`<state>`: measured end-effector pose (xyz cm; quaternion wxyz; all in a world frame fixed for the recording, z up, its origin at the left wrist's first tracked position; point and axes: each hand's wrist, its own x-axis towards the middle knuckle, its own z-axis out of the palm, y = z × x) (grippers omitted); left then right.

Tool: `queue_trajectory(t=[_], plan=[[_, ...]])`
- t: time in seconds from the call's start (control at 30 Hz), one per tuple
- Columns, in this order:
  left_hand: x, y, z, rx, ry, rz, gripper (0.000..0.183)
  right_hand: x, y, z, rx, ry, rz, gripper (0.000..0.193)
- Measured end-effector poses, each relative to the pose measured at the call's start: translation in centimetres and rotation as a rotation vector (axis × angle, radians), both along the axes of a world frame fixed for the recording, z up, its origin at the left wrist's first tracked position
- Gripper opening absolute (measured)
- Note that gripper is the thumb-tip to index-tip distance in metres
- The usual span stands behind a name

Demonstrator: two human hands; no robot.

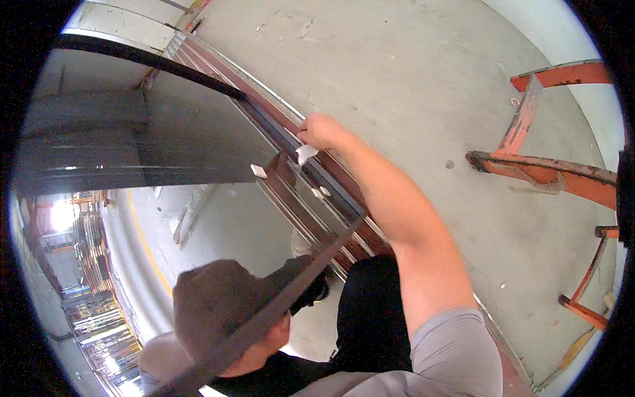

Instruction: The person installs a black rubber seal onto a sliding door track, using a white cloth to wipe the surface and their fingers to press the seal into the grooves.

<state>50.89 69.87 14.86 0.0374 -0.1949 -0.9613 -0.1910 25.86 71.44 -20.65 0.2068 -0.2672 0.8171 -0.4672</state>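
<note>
A large dark glass pane (pixel 198 142) with a black edge stands on the left and mirrors the room and me. Along its lower edge run brown and silver rails (pixel 264 109). Reaching over these rails, my right hand (pixel 320 131) has its fingers curled down beside the pane's black edge. What lies in the fingers is hidden from me. A crumpled white scrap (pixel 306 155) sits just below the hand. Two small white pieces show farther along: one white piece (pixel 258 171) against the glass, another small piece (pixel 321 192) by the rail. My left hand is out of view.
Orange-red metal stands (pixel 549 173) with worn black ends rise from the concrete floor (pixel 410 79) on the right. Another smaller stand (pixel 585 308) is lower down by the wall. My black-clad leg (pixel 374 311) is close to the rails.
</note>
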Motion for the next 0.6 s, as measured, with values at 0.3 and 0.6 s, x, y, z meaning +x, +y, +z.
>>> queue_trajectory(t=[0.3, 0.6], plan=[[-1.9, -0.7, -0.7, -0.103, -0.074, -0.181, 0.016, -4.3, -1.7, -4.0, 0.289, -0.058, 0.121, 0.031], [-1.5, -1.2, -0.8, -0.132, -0.022, -0.159, 0.016, -4.0, -1.3, -2.2, 0.265, -0.025, 0.201, 0.028]])
